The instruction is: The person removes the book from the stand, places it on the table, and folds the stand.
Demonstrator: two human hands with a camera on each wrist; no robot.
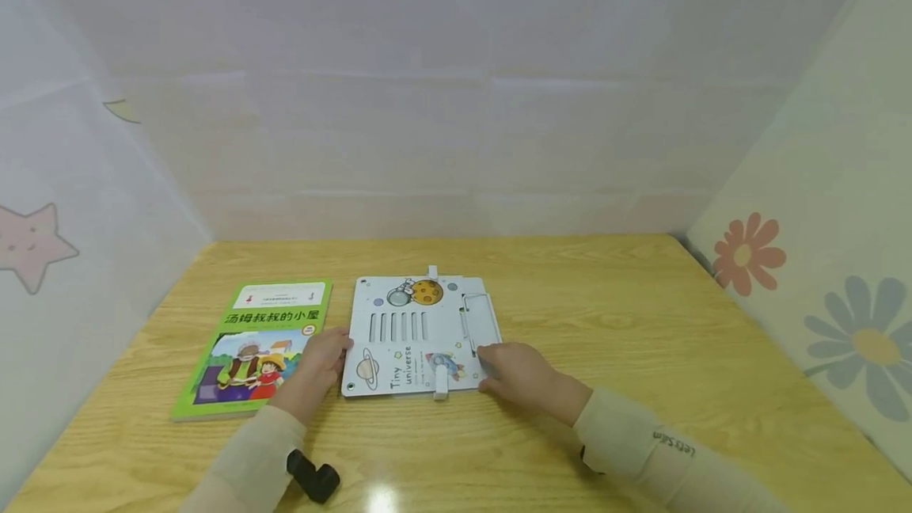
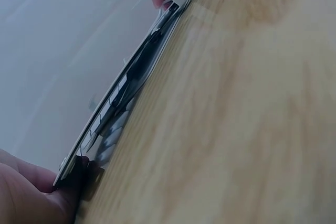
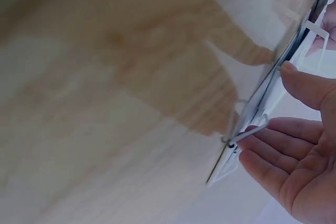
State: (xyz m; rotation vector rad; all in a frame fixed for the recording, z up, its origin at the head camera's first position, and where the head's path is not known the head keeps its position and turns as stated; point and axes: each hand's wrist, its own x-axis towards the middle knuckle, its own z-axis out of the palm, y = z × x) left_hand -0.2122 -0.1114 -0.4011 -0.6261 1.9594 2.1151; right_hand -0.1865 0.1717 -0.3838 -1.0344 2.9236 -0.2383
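Note:
A white book stand printed with planets and the words "Tiny universe" lies flat on the table in the head view. My left hand pinches its left edge; in the left wrist view that hand is at the lower left, with part of its fingers out of sight. At the right edge, my right hand touches the stand near its wire bracket. In the right wrist view the right hand's fingers are nearly straight beside the bracket, and the thumb touches the stand's edge. White page clips stick out from the stand.
A green-bordered picture book lies left of the stand, partly behind my left forearm. The wooden table is enclosed by pale walls at the back and sides. A black wrist device is attached near my left sleeve.

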